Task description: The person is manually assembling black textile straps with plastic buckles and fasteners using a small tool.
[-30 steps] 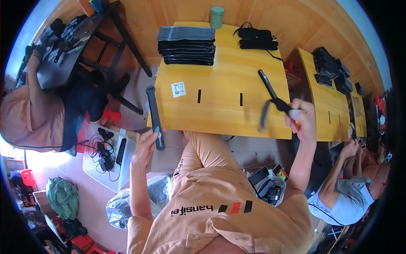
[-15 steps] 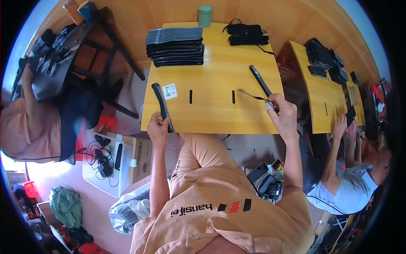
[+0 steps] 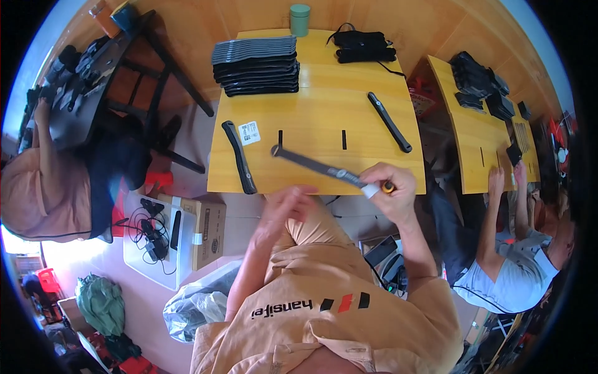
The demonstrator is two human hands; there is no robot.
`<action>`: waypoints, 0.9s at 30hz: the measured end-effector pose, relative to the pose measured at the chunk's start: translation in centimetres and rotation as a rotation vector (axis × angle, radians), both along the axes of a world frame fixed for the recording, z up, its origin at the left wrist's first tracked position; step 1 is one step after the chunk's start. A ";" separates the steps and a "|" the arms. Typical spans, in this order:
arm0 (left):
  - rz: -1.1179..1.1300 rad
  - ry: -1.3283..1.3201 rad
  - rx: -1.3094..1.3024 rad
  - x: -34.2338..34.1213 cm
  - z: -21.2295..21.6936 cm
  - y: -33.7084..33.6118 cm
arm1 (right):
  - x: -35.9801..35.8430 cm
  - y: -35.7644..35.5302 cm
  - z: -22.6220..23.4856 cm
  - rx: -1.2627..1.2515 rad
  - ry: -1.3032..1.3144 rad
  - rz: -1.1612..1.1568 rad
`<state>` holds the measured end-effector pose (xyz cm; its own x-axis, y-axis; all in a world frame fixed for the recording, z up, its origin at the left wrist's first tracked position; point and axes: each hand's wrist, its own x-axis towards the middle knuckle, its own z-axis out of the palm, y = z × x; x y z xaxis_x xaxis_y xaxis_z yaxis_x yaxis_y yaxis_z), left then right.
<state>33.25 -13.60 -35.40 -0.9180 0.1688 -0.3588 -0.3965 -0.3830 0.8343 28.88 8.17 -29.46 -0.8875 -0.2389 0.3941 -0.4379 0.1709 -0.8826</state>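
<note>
My right hand (image 3: 392, 190) is closed on a long, flat black strap (image 3: 317, 168) with pale printing, a small loop at its far end and a white patch near my fingers. A small yellow-and-black round end (image 3: 389, 186) shows at the same hand; what it belongs to is unclear. My left hand (image 3: 285, 210), slightly blurred, is over the table's front edge below the strap, empty with fingers stretched out. One curved black bar (image 3: 239, 159) lies at the table's left, beside a white label (image 3: 249, 133). Another black bar (image 3: 389, 122) rests slantwise at the right.
On the yellow table (image 3: 324, 112) are a tall stack of black strips (image 3: 255, 68), a black pouch (image 3: 364, 48) and a green canister (image 3: 299, 20). A box of cables (image 3: 156, 240) stands at lower left. Co-workers sit on both sides, one at another yellow table (image 3: 479, 137).
My left hand has left the left bar and moved right, below the strap. My right hand has moved down and left from the right bar, bringing the strap across the table's front.
</note>
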 end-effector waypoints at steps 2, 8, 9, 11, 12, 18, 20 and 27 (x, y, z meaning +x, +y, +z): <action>-0.060 -0.079 0.255 -0.4 0.3 1.8 | 0.3 -0.3 -1.1 0.002 -0.022 0.093; 0.201 0.027 0.435 -2.5 -2.5 2.1 | 1.2 -0.1 -2.5 -0.206 -0.527 0.126; 0.257 0.024 0.343 -2.6 -2.3 2.6 | 1.2 -0.6 -2.6 -0.396 -0.638 0.095; 0.309 0.020 0.248 -2.7 -2.2 3.2 | 1.3 -1.0 -3.2 -0.592 -0.745 0.061; 0.308 0.035 0.197 -2.7 -2.3 3.3 | 1.2 -1.1 -4.2 -0.496 -0.774 0.023; 0.294 0.039 0.124 -2.6 -2.5 3.7 | 0.6 0.0 -5.5 -0.357 -0.876 0.025; 0.288 0.042 0.139 -2.6 -2.7 3.7 | 0.6 0.3 -5.5 -0.342 -0.911 0.028; 0.293 0.011 0.183 -2.7 -3.1 3.3 | -0.3 1.8 -6.5 -0.383 -1.030 0.024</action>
